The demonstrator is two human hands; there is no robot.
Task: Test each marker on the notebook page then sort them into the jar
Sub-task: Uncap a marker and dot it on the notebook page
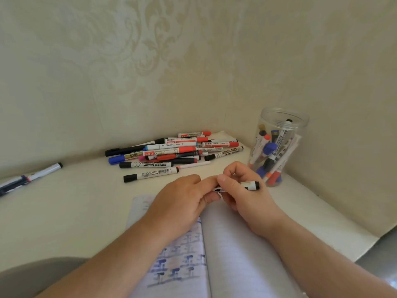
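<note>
A person sits at a pale table [71, 211] set into a wallpapered corner, seen from above their own arms. Both hands meet over the far edge of an open notebook [236, 244]. The right hand [242, 196] has its fingers curled round a white marker [250, 186], whose black end pokes out to the right. The left hand [182, 201] pinches the marker's other end, which is hidden between the fingers. This two-handed hold suggests a cap being pulled off or pushed back on; which one cannot be told.

The notebook lies nearest the person, right under the hands, so a tip can drop straight to the page for testing. Its left page carries blue printed figures; the right page is lined and looks unmarked where visible.

Beyond the hands, against the far wall, lies a loose pile [171, 151] of markers in red, black and blue, probably still waiting their turn. To the right, near the right hand, stands a clear jar [279, 145], open-topped and already holding many markers upright, an easy reach for dropping in. One separate marker [43, 171] lies well apart at the far left, beside other pens at the frame edge.
</note>
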